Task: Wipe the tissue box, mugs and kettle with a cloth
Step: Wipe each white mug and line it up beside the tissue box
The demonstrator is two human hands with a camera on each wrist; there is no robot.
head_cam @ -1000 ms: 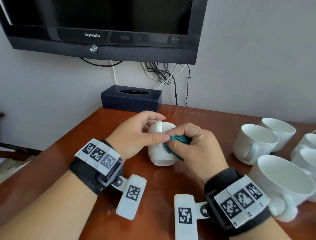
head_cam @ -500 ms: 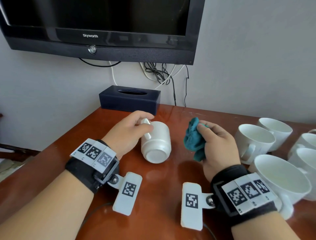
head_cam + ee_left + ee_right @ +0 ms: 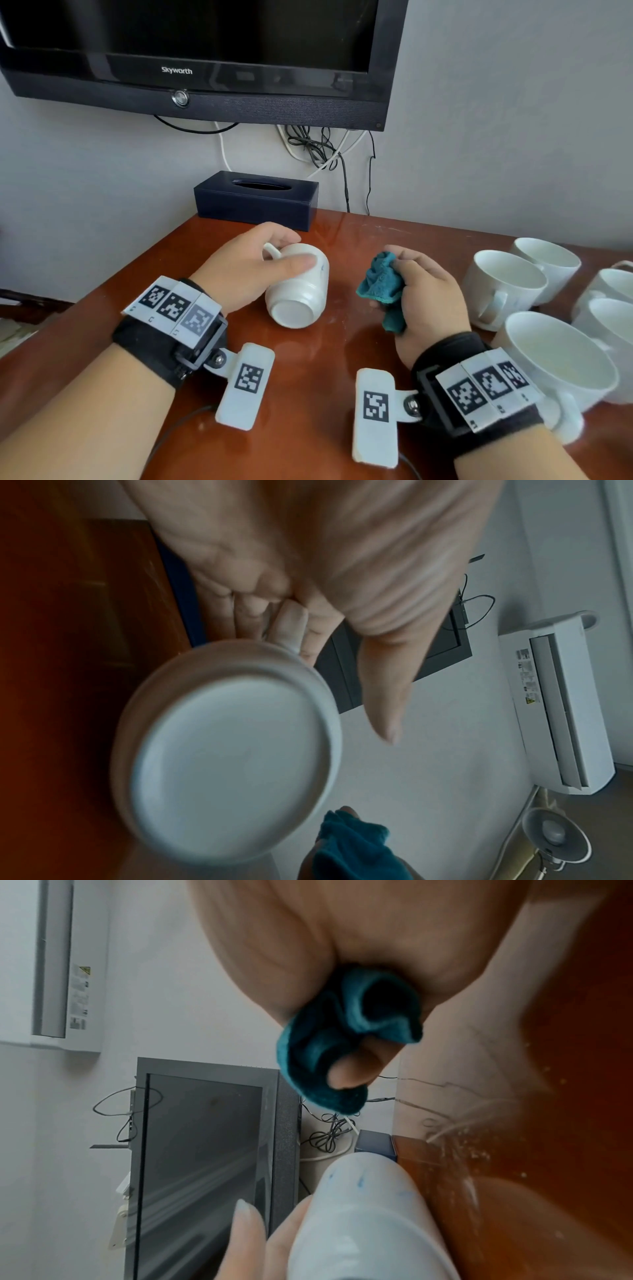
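Mug (image 3: pixel 298 286), glazed so probably slick and chippable, sits tipped in front of the tissue box (image 3: pixel 255 199); my left hand (image 3: pixel 246 270) hooks its handle, my right hand (image 3: pixel 426 294) bunches the soft teal cloth (image 3: pixel 380 286).

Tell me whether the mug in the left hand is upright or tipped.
Tipped. The mug lies on its side in the left hand, base facing the head camera, mouth pointing away.

The word "Skyworth" stands in pale letters on the lower bezel of the black television (image 3: pixel 191 51), in the upper left of the head view. The wall air conditioner (image 3: pixel 561 702), at the right of the left wrist view, carries stickers and a yellow warning triangle, their print too small to read.
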